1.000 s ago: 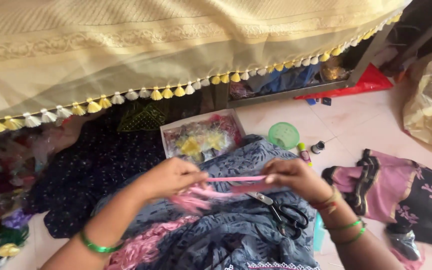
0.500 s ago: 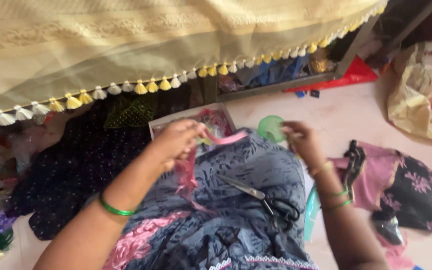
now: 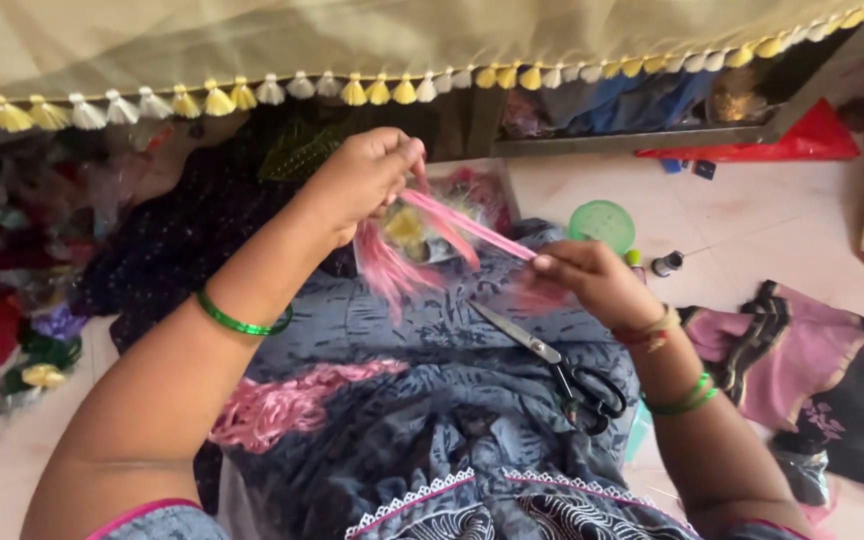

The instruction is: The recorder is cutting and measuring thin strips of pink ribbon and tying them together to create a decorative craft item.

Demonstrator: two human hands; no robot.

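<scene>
Left hand, raised above the lap, grip pinched shut on one end of a bundle of pink threads. Right hand, lower and to the right, grip closed on the other end, so the threads run taut and slanted between the two hands; loose strands hang below the left hand. Scissors lie on the blue patterned cloth over the lap, just beneath the right wrist. A green lid rests on the floor beyond.

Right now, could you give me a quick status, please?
Left hand and right hand pinch pink threads taut. Scissors lie on lap, untouched. Nothing between hands.
</scene>
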